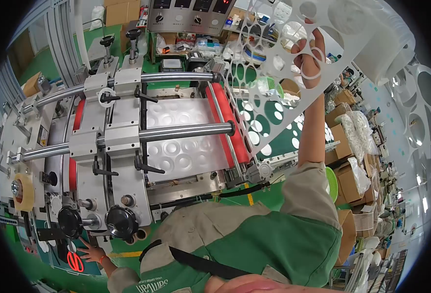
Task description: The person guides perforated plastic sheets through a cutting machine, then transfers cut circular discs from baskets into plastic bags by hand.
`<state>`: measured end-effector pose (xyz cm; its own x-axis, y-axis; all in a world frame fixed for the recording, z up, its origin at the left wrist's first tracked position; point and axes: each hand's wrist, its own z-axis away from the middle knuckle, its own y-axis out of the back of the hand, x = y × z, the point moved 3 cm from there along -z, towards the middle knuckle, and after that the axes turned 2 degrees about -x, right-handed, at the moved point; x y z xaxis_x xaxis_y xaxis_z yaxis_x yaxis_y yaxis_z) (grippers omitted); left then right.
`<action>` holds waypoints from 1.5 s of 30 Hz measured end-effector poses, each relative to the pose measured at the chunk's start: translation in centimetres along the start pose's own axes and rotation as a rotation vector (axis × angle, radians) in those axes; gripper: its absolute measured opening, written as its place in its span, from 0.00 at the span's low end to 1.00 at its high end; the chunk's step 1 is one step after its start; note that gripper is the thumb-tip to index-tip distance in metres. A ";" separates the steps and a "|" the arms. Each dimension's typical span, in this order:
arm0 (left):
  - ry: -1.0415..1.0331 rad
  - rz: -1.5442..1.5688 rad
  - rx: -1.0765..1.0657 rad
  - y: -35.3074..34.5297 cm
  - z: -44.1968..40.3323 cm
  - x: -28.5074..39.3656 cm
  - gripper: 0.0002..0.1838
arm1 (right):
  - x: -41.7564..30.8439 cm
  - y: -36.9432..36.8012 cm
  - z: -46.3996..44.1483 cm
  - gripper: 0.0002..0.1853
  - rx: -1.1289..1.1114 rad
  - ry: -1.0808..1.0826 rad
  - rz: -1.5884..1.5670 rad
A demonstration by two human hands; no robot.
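Note:
My right hand [309, 61] is raised at the upper right, its fingers closed on a translucent perforated sheet [293, 107] full of round holes. The sheet hangs down over the machine's outlet side. Low on the left, my left hand [92, 252] has its fingers spread beside red-handled scissors [75, 262] on a dark green surface; nothing shows in it. Between the hands lies the machine's plate [184, 115] with rows of round embossed shapes, next to a red roller [229, 124]. White discs [266, 149] rest on a green belt [279, 141] beyond the roller.
Metal rails [186, 132] and black knobs [122, 222] of the machine fill the left and centre. A control panel [188, 18] stands above. Cardboard boxes [345, 183] and plastic bags line the right side. A roll of tape [22, 192] is at the far left.

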<state>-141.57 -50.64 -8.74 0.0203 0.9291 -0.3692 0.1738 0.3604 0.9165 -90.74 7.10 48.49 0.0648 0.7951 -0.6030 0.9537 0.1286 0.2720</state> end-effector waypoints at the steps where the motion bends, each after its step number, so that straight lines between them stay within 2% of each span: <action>1: -0.002 0.050 0.018 0.0 0.0 0.0 0.56 | 0.4 0.0 -0.4 0.27 -0.013 0.056 -0.016; 2: 0.003 0.040 0.018 0.1 0.1 0.0 0.56 | -0.1 -0.3 -0.7 0.24 -0.042 0.073 -0.046; 5: 0.007 0.043 -0.033 0.7 0.1 0.1 0.56 | -0.1 0.2 -1.7 0.18 0.086 0.064 -0.115; 7: 0.015 0.065 -0.037 0.3 0.1 0.0 0.55 | -0.1 -0.6 -1.8 0.19 0.175 0.093 -0.227; 8: 0.024 0.122 -0.047 0.7 0.2 0.1 0.54 | -0.3 -0.7 -1.6 0.21 0.202 0.078 -0.146; 9: 0.027 0.105 -0.059 0.1 0.0 0.0 0.54 | -0.3 -0.7 -1.6 0.24 0.166 0.149 -0.040; 11: 0.028 0.114 -0.053 0.5 0.1 0.1 0.54 | -1.0 -1.6 -1.5 0.28 0.153 0.201 -0.046; 12: 0.029 0.109 -0.071 0.3 0.1 0.1 0.54 | -1.2 -1.5 -1.7 0.27 0.026 0.182 -0.020; 13: 0.029 0.124 -0.069 0.6 0.2 0.1 0.54 | -1.6 -1.5 -1.7 0.21 -0.090 0.112 -0.011; 15: 0.045 0.114 -0.030 -0.4 -0.1 0.1 0.53 | -1.9 -1.4 -2.4 0.16 -0.113 0.155 0.024; 17: 0.044 0.153 -0.016 -0.9 -0.1 0.0 0.53 | -1.3 -0.5 -3.5 0.08 0.076 0.174 -0.008; 19: 0.037 0.127 -0.092 1.0 0.3 0.2 0.53 | -1.7 1.1 -4.1 0.11 0.167 0.461 0.519; 21: 0.046 0.158 -0.094 0.7 0.2 0.2 0.53 | -2.2 0.6 -3.0 0.15 0.343 0.466 0.592; 22: 0.045 0.165 -0.073 0.3 0.2 0.2 0.53 | -2.7 0.4 -2.4 0.15 0.407 0.569 0.712; 23: 0.048 0.175 -0.094 1.4 0.4 0.3 0.53 | -2.2 0.4 -1.8 0.17 0.436 0.582 0.576; 25: 0.035 0.131 -0.090 1.1 0.3 0.2 0.53 | 0.2 2.4 -1.4 0.17 0.451 0.515 0.546; 26: 0.033 0.139 -0.098 1.5 0.4 0.2 0.53 | 1.0 2.7 -0.8 0.18 0.495 0.289 0.589; 28: 0.027 0.147 -0.089 2.0 0.5 0.2 0.53 | 3.0 3.2 0.6 0.18 0.270 0.010 0.179; 29: 0.016 0.166 -0.090 2.0 0.6 0.1 0.53 | 4.2 3.9 1.7 0.20 0.229 -0.040 0.326; 31: 0.029 0.169 -0.088 1.1 0.3 0.2 0.53 | 4.5 2.9 3.7 0.22 0.107 -0.157 0.119; 32: 0.040 0.172 -0.087 0.9 0.3 0.2 0.53 | 3.1 1.9 4.9 0.23 -0.030 -0.189 0.029; 34: 0.050 0.128 -0.084 0.6 0.1 0.3 0.53 | 2.5 0.9 6.0 0.26 -0.242 -0.233 0.098; 35: 0.044 0.120 -0.101 1.1 0.3 0.3 0.53 | 3.2 0.3 6.5 0.25 -0.292 -0.271 -0.010; 37: 0.039 0.124 -0.108 1.6 0.3 0.3 0.52 | 3.7 -0.1 6.9 0.19 -0.308 -0.272 -0.017; 38: 0.040 0.137 -0.099 1.3 0.3 0.3 0.52 | 3.8 -0.3 7.2 0.14 -0.228 -0.318 -0.067; 40: 0.041 0.125 -0.075 0.9 0.3 0.4 0.54 | 5.5 0.9 7.1 0.11 -0.067 -0.215 -0.006; 41: 0.043 0.121 -0.074 0.9 0.2 0.4 0.54 | 5.0 1.1 7.4 0.11 0.171 -0.278 0.203; 42: 0.041 0.135 -0.062 1.2 0.4 0.4 0.54 | 5.5 1.3 7.5 0.05 0.331 -0.179 0.147; 43: 0.044 0.141 -0.075 1.3 0.3 0.5 0.54 | 7.0 2.8 8.3 0.09 0.431 -0.135 0.181; 44: 0.049 0.145 -0.090 1.3 0.3 0.4 0.53 | 7.4 3.1 9.0 0.05 0.454 -0.007 0.044; 45: 0.053 0.159 -0.069 0.9 0.3 0.4 0.52 | 9.2 3.9 9.2 0.05 0.562 0.004 0.048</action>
<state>-141.13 -49.92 -8.10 -0.0097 0.9772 -0.2123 0.1042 0.2121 0.9717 -83.71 9.47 37.15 0.1121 0.7947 -0.5965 0.9597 -0.2423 -0.1424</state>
